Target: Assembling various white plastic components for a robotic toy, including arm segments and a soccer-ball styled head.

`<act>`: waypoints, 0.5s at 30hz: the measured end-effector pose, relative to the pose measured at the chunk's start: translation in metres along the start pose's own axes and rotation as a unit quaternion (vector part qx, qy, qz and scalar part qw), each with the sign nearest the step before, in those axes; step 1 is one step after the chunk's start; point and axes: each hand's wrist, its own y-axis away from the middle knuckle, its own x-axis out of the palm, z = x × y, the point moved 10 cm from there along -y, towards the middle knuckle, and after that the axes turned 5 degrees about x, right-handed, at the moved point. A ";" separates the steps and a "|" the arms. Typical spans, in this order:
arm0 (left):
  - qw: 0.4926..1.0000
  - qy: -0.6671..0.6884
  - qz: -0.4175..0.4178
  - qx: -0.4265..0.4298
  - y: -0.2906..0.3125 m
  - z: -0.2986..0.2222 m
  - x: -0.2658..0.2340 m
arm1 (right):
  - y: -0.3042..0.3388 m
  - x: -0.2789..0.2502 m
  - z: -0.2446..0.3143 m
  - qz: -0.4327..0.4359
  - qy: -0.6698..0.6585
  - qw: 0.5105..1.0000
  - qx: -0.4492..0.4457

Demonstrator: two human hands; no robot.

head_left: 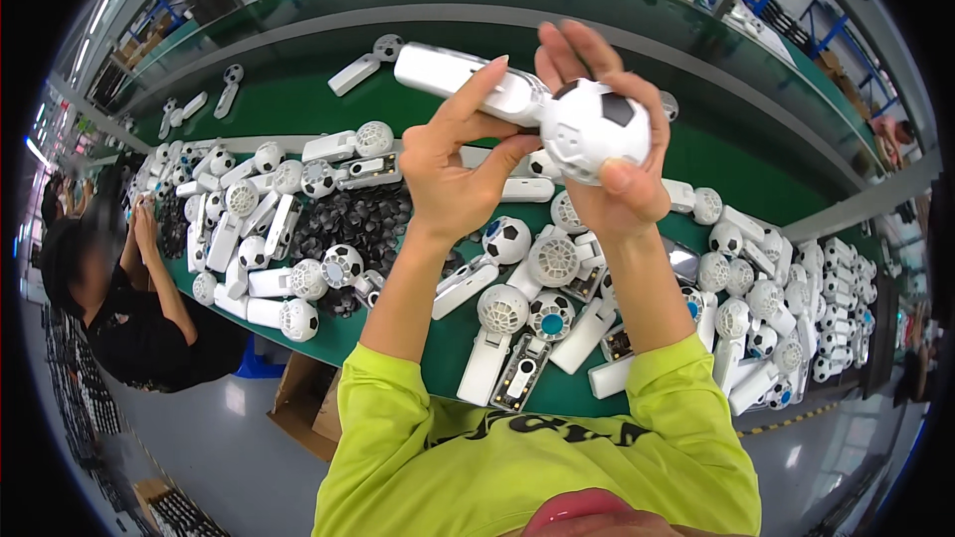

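A white handheld fan (pixel 589 139) with a round, football-patterned head is held up above the bench, tilted, its handle pointing to the upper left. My left hand (pixel 453 174) pinches the lower side of the handle near the neck, with thumb and forefinger closed on it. Around the ball-shaped head wraps my right hand (pixel 622 207), the thumb on the near face and fingers behind and above. Beneath both hands lie several more fans, among them one with a lattice grille (pixel 502 308) and one with its handle opened to show circuitry (pixel 521 373).
A heap of black plastic pieces (pixel 348 229) sits left of my forearms on the green bench (pixel 398 338). Fans crowd both sides. Beyond runs a green belt (pixel 288 89) carrying a few fans. A co-worker (pixel 129 288) works at the left. A cardboard box (pixel 303 403) stands below.
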 end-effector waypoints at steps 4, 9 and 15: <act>0.996 -0.073 0.001 0.051 -0.004 0.012 -0.014 | 0.002 0.008 -0.023 0.044 0.256 0.962 0.081; 0.980 -0.200 0.012 -0.019 0.002 0.017 -0.013 | 0.010 -0.004 -0.052 0.063 0.384 0.901 0.193; 0.991 -0.094 -0.003 -0.098 0.000 0.047 -0.027 | 0.046 -0.051 -0.118 -0.247 -0.317 0.824 0.400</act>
